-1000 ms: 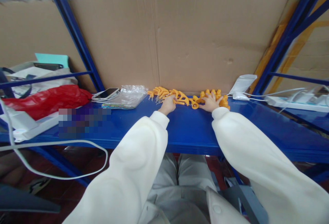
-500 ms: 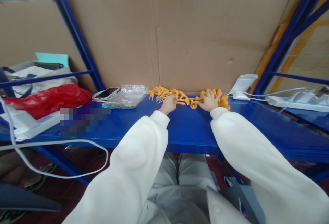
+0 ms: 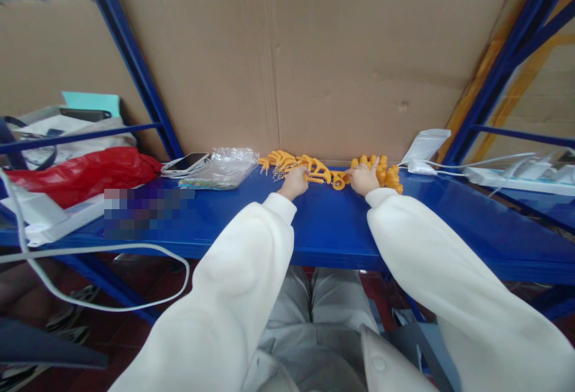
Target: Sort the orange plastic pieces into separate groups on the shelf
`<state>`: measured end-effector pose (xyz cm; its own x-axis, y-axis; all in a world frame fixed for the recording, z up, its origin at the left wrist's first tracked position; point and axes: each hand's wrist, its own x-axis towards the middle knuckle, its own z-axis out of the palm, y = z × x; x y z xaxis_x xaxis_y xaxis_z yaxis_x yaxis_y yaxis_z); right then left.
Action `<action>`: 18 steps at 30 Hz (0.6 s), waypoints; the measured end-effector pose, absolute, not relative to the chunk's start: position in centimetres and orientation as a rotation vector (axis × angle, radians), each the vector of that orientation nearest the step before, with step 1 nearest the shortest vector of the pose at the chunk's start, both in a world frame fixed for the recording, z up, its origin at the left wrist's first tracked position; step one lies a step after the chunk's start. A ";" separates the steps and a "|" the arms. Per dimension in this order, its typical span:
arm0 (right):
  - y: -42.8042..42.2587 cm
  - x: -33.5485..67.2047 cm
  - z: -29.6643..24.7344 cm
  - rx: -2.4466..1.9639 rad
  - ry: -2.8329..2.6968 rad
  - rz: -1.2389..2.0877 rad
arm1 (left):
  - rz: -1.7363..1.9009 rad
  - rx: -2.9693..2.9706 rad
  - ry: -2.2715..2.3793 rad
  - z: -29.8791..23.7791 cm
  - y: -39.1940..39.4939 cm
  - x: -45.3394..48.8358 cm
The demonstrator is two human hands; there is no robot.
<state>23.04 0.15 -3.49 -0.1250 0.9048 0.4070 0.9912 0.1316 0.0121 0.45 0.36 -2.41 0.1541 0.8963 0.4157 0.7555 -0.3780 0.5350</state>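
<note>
Several orange plastic parts (image 3: 321,170) lie in a row at the back of the blue shelf (image 3: 327,224), against a cardboard sheet. My left hand (image 3: 293,183) is curled at the left group of parts, fingers closed on one of them. My right hand (image 3: 363,179) rests at the right group (image 3: 387,174), fingers bent onto an orange piece near a small orange ring (image 3: 338,184). Both arms wear white sleeves.
A phone (image 3: 188,162) and a clear plastic bag (image 3: 222,169) lie left of the parts. Further left are a red bag (image 3: 85,174) and white cables (image 3: 103,278). A white pouch (image 3: 424,146) and a power strip (image 3: 512,177) sit to the right. Blue rack posts (image 3: 130,56) flank the cardboard (image 3: 341,62).
My right hand has slid slightly left along the orange parts and its fingers have curled in. My left hand has stayed in place.
</note>
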 end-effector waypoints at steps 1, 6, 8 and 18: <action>0.2 23.0 -3.4 -1.843 -2.110 -0.386 | 1.028 2.228 1.626 -2.4 0.4 0.5; 0.2 23.2 -3.0 -1.814 -1.998 -0.377 | 1.029 2.260 1.643 -2.5 0.4 0.4; 0.2 23.4 -2.7 -1.797 -1.935 -0.370 | 1.045 2.263 1.655 -2.4 0.4 0.4; 1.1 24.9 -1.9 -1.472 -1.831 0.246 | 1.093 2.171 1.716 -2.3 0.4 0.1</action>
